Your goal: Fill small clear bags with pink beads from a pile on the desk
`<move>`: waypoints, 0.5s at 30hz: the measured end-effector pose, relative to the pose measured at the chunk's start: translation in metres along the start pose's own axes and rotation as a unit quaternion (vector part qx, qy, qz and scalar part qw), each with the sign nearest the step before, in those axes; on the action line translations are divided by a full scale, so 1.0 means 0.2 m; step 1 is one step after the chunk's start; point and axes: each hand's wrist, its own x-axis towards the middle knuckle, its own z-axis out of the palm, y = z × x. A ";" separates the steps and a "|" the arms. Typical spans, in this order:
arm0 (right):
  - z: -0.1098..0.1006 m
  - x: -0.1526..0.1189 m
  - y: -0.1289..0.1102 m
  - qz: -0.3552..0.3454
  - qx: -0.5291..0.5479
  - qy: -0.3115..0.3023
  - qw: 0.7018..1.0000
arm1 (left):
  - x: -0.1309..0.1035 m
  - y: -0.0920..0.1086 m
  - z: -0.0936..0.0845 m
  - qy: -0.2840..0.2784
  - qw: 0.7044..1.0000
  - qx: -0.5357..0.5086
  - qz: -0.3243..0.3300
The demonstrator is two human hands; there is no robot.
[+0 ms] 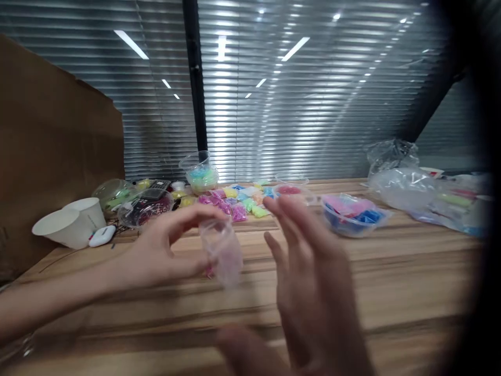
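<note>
Held between the thumb and fingers of my left hand [172, 245] is a small clear plastic bag [229, 258] with a pinkish tint. Its mouth faces my left hand and its lower part tilts down to the right, blurred by motion. A bit of bright pink shows beside my left thumb. My right hand [313, 277] is raised to the right of the bag, closer to the camera. Its fingers are spread and nothing is in them. Behind both hands lie several small packets of coloured beads [238, 209], pink, yellow, green and blue.
White paper cups [58, 227] and a small white case [102, 236] stand left, by a cardboard box [58, 125]. Clear bowls [201, 183] sit at the back. A tub [350, 222] with pink and blue packets and crumpled plastic bags [407, 188] lie right.
</note>
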 end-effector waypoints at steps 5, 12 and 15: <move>0.14 -0.06 0.01 -0.007 0.001 -0.125 0.992 | -0.22 0.11 0.06 0.016 0.998 -0.056 -0.022; 0.13 0.05 0.11 -0.022 -0.044 -0.116 0.992 | -0.20 0.19 0.08 0.028 0.977 -0.180 -0.112; 0.12 0.11 0.12 -0.017 -0.035 -0.040 0.998 | -0.20 0.22 0.13 0.020 0.975 -0.200 -0.093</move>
